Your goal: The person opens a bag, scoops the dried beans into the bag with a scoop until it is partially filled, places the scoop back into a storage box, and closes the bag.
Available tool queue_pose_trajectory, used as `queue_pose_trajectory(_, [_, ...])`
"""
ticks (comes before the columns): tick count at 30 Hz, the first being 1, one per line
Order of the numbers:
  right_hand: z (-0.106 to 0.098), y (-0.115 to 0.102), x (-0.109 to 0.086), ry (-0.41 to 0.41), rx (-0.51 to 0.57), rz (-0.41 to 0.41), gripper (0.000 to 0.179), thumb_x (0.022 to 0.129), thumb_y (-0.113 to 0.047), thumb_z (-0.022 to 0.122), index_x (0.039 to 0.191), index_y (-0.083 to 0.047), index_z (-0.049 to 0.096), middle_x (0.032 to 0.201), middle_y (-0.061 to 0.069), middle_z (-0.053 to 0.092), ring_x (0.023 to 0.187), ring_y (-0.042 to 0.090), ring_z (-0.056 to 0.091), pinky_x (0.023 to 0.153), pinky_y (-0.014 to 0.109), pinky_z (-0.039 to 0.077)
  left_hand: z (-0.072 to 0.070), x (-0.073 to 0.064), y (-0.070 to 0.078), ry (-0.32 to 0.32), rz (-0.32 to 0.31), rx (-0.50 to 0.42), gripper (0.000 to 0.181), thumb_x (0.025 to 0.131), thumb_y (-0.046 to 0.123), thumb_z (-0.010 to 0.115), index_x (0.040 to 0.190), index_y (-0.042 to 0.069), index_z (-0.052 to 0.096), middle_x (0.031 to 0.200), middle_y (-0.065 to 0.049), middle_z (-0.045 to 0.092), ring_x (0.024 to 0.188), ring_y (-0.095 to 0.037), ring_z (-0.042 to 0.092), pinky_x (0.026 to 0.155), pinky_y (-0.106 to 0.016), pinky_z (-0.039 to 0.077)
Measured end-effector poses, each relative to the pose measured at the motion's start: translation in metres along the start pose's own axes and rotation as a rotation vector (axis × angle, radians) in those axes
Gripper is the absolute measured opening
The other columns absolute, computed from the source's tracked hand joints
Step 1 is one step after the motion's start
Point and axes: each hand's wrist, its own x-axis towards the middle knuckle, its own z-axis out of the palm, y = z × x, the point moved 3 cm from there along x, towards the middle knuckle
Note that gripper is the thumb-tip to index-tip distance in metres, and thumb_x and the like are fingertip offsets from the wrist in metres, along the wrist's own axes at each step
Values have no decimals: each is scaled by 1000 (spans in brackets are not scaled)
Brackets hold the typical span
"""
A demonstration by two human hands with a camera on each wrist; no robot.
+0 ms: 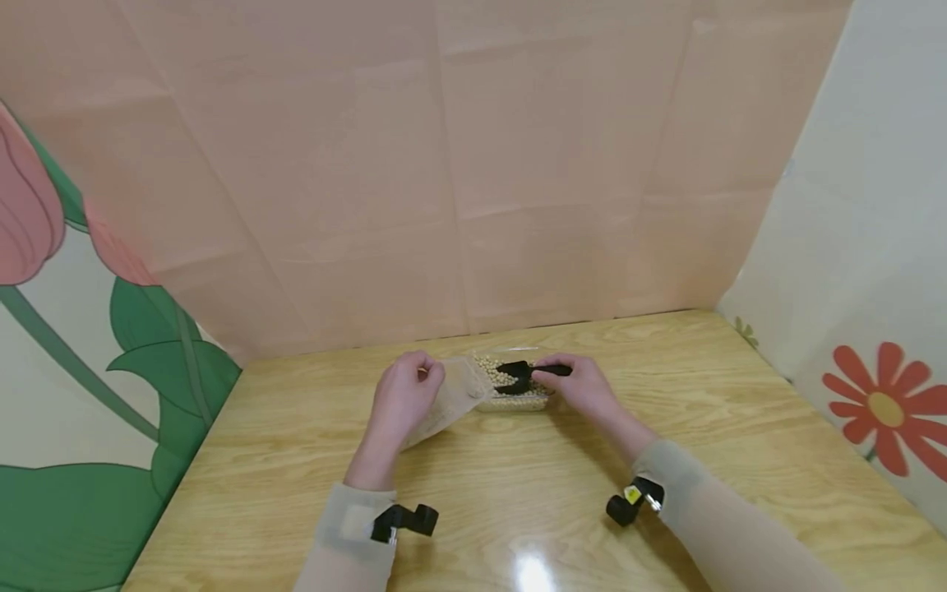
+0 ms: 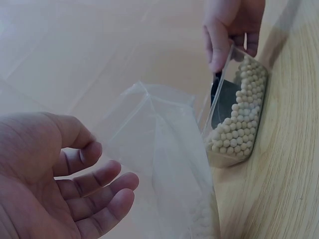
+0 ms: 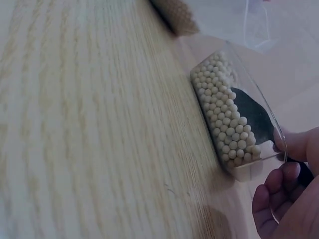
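My left hand [image 1: 403, 390] pinches the upper edge of a clear plastic bag [image 1: 450, 399] between thumb and index finger, its other fingers loosely bent. Low in the bag [image 2: 167, 149], the left wrist view shows some pale balls. Right beside the bag stands a clear box [image 2: 222, 160] filled with small round beige balls [image 3: 219, 107]. My right hand [image 1: 584, 385] grips the handle of a small black shovel [image 1: 514, 369], whose blade [image 3: 253, 117] lies inside the box over the balls. A second dark shape shows by the box's near wall; whether it is a reflection I cannot tell.
All of this stands on a wood-grain table [image 1: 473, 510], toward its back edge. Behind rises a pink sheet [image 1: 444, 164]. Walls with painted flowers [image 1: 884, 409] flank the table at left and right.
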Motion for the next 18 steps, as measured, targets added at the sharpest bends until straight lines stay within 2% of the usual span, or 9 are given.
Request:
queue_pose_trajectory(5, [-4,2,-1,-39,87,-7,36,102,-23,82,132,-4,76,109,13,78,72,24,69,59,32,56,0,-1,0,-5,-4,-6,19,106,18,63,93,11,75,101,-7,74,90,-24,69,82,-46,56])
queue_pose_trajectory(10, [-11,11,1,-64,188,21,39,102,-19,82,135,0,74,101,11,78,73,23,70,58,30,56,2,-1,1,-11,-6,-15,19,107,19,62,94,11,74,100,-6,73,87,-22,68,79,-44,56])
queue_pose_trajectory(18, [-15,17,1,-80,250,55,39,102,-17,82,136,0,73,94,8,76,68,16,66,56,26,52,1,-1,1,-2,-6,-11,19,106,17,62,92,11,74,100,-7,74,89,-24,68,80,-45,55])
